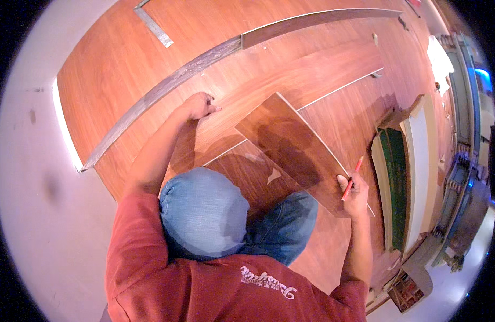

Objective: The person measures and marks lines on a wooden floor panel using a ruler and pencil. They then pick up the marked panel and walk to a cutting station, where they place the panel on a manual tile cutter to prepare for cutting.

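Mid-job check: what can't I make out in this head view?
All in the head view:
- Left hand: palm hidden by the back of the hand; can't tell if it holds anything.
- Wood floor under the loose plank: hidden by the plank.
- Metal square: one end cut off by the upper edge.
- Feet: hidden by the bent legs.

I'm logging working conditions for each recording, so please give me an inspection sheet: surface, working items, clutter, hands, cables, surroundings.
Surface: wood-look floor with visible seams.
Working items: brown plank, red pencil, long grey strip across the floor.
Clutter: metal square at upper left; open cardboard box at right.
Hands: right hand holds the pencil and the plank's edge; left hand has curled fingers, floor contact unclear.
Cables: nothing seen.
Surroundings: pale surface at left, indistinct items near the right rim.
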The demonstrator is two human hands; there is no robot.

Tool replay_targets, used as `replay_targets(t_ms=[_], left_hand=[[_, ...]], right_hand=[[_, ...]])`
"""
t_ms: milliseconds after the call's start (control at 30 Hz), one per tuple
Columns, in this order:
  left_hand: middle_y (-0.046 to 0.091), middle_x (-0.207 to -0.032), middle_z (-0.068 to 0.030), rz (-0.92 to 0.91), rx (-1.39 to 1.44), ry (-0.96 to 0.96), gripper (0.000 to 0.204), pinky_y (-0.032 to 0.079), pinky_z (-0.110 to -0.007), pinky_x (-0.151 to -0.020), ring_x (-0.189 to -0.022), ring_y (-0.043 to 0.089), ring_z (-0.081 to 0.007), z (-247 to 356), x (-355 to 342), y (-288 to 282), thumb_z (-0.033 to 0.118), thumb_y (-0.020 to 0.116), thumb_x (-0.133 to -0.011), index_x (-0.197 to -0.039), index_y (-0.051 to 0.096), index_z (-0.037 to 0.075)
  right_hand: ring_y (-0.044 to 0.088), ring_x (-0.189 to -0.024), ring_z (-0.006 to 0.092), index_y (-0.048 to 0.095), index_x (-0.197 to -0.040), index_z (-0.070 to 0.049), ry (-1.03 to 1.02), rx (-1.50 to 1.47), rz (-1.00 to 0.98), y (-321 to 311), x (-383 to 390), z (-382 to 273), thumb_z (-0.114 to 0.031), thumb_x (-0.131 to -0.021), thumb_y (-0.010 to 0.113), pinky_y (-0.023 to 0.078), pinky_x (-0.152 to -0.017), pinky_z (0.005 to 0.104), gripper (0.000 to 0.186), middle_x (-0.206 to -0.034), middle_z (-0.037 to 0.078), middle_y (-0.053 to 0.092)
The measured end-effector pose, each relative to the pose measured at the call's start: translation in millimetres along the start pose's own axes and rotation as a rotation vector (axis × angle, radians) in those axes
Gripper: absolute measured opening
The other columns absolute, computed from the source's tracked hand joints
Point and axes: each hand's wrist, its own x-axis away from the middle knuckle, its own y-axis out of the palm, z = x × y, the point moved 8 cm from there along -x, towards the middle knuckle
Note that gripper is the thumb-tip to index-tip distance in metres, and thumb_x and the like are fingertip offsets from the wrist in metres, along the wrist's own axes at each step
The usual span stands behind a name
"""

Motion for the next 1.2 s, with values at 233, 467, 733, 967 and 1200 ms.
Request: replay_targets(t_ms=[233, 467, 733, 967, 1200], left_hand=[[0.067, -0.08, -0.0196, 0.283, 0.125, -0.1, 0.043, 0.05, -0.046, -0.072, -0.079, 0.067, -0.0311, 68, 69, -62, 0.042, 0.07, -0.093, -0.087, 0.063, 0.0], [0.067, -0.077, -0.0226, 0.584, -0.257, -0.016, 0.042, 0.051, -0.052, -0.066, -0.077, 0.066, -0.0438, 173, 144, -191, 0.046, 0.067, -0.091, -0.088, 0.064, 0.004], [0.066, -0.074, -0.0221, 0.562, -0.377, 0.027, 0.038, 0.052, -0.051, -0.067, -0.077, 0.066, -0.0433, 214, 163, -242, 0.041, 0.067, -0.092, -0.087, 0.065, 0.004], [0.062, -0.072, -0.0209, 0.531, -0.265, 0.037, 0.039, 0.048, -0.048, -0.064, -0.071, 0.063, -0.0415, 204, 169, -256, 0.038, 0.071, -0.09, -0.083, 0.062, 0.001], [0.065, -0.074, -0.0176, 0.666, -0.406, 0.12, 0.033, 0.051, -0.047, -0.064, -0.074, 0.066, -0.0388, 224, 232, -252, 0.037, 0.072, -0.09, -0.087, 0.063, 0.006]], right_hand=[[0.064, -0.074, 0.0395, 0.067, -0.099, -0.004, -0.042, 0.141, -0.174, 15, -9, 2, -0.023, -0.086, 0.078, 0.051, -0.066, 0.0453, 0.025, -0.08, 0.017, 0.065], [0.068, -0.079, 0.0376, 0.071, -0.107, -0.013, -0.036, 0.171, -0.565, 111, -93, -19, -0.031, -0.093, 0.068, 0.054, -0.071, 0.0453, 0.023, -0.086, 0.016, 0.07], [0.069, -0.09, 0.0345, 0.07, -0.114, -0.016, -0.33, 0.049, -0.777, 251, -185, -142, -0.038, -0.1, 0.056, 0.054, -0.08, 0.0452, 0.029, -0.09, 0.015, 0.072], [0.067, -0.082, 0.0329, 0.063, -0.093, -0.002, -0.484, 0.16, -0.39, 298, -210, -113, -0.03, -0.1, 0.058, 0.054, -0.078, 0.0451, 0.03, -0.079, 0.017, 0.068], [0.055, -0.116, 0.0282, 0.06, -0.118, -0.011, 0.343, -2.291, -0.046, 207, -234, -84, -0.045, -0.105, 0.046, 0.042, -0.107, 0.0451, 0.039, -0.123, 0.008, 0.06]])
